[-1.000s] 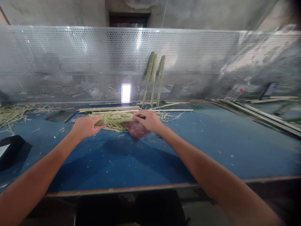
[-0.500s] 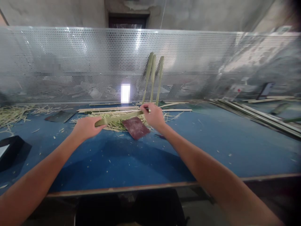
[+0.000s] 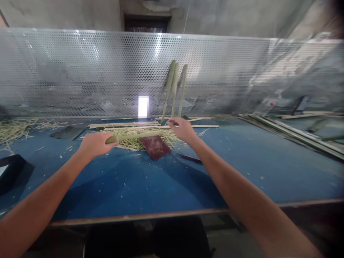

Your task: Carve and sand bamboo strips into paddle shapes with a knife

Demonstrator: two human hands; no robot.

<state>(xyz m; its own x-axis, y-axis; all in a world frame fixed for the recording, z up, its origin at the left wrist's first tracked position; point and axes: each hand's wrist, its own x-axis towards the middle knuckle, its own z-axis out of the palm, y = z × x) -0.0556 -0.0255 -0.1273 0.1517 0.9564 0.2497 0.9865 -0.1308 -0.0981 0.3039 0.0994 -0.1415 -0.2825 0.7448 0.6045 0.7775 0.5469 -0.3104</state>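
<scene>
Gripping with the left hand (image 3: 94, 145) the left end of a bamboo strip (image 3: 137, 135) over pale shavings (image 3: 128, 144) toward the surface's (image 3: 129, 193) far edge, with a dark-red sheet (image 3: 155, 147) nearer the front edge, and curling the right hand (image 3: 184, 128), apart from the left, just past the strip's other end, with any hold there impossible to tell.

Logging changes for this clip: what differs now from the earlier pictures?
The right hand has moved right and come off the green strip, whose right end now shows; more of a dark slim stick shows. The left hand kept its grip on the strip; the reddish sheet stayed put.
</scene>
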